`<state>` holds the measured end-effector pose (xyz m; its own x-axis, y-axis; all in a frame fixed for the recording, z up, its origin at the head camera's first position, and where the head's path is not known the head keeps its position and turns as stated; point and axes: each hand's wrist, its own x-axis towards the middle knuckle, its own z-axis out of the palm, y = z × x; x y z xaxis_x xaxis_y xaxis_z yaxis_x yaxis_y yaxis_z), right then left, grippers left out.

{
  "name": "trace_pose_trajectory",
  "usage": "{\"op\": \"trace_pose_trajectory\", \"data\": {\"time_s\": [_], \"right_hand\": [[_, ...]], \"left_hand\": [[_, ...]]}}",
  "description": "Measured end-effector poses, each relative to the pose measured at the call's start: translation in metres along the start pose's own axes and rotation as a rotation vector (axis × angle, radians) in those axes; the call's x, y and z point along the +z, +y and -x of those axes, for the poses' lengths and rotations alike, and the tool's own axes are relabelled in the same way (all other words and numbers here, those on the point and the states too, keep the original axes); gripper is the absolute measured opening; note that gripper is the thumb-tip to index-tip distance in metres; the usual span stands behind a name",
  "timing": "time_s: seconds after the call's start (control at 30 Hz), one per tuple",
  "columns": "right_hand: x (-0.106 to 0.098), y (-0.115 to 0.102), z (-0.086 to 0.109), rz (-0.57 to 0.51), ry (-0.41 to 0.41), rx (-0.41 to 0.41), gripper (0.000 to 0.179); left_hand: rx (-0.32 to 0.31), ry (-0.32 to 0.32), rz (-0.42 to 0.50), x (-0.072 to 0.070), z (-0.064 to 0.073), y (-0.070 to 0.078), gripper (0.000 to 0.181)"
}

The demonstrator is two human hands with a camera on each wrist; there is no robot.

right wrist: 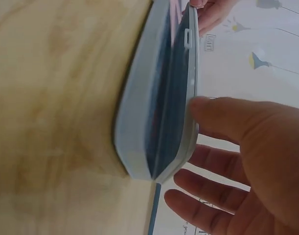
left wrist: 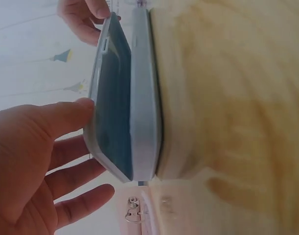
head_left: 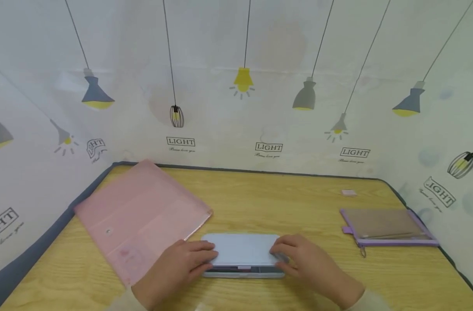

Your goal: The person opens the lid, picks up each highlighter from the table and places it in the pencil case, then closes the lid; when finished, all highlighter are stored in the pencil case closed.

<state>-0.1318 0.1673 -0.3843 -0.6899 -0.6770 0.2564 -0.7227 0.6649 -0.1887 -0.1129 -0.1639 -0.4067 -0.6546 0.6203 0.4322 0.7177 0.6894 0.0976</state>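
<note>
A light blue pencil case (head_left: 244, 249) lies on the wooden table in front of me, its lid tilted partly up. Through the front gap some dark contents and a small pale piece show, too little to name. My left hand (head_left: 180, 265) holds the lid at its left end. In the left wrist view the left thumb (left wrist: 76, 115) lies on the lid's rim, fingers behind it. At the opposite end my right hand (head_left: 312, 268) holds the lid. The right wrist view shows the right thumb (right wrist: 218, 110) against the lid's front edge and the fingers behind.
A pink binder (head_left: 143, 207) lies at the left, its near corner beside my left wrist. To the right is a purple-edged zip pouch (head_left: 392, 224) with a thin item inside. A small pink block (head_left: 348, 192) sits behind it. Lamp-printed sheeting (head_left: 221, 86) encloses the table.
</note>
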Motion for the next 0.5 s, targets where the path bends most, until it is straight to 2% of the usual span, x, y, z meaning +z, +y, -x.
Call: {"op": "trace_pose_trajectory", "data": {"time_s": [0.1,0.2,0.37,0.5], "right_hand": [[0.008,-0.001,0.003,0.073,-0.010,-0.022,0.028],[0.015,-0.002,0.005,0.137,-0.010,-0.036,0.031],[0.019,-0.004,0.007,0.220,0.053,-0.098,0.034],[0.021,-0.007,0.006,0.278,0.058,-0.112,0.035]], "left_hand": [[0.050,-0.030,-0.031,0.002,0.003,0.001,0.023],[0.084,-0.029,-0.052,0.004,0.004,0.002,0.019],[0.091,-0.033,-0.054,0.002,0.003,0.003,0.014],[0.101,-0.021,-0.062,0.001,0.003,0.004,0.012]]}}
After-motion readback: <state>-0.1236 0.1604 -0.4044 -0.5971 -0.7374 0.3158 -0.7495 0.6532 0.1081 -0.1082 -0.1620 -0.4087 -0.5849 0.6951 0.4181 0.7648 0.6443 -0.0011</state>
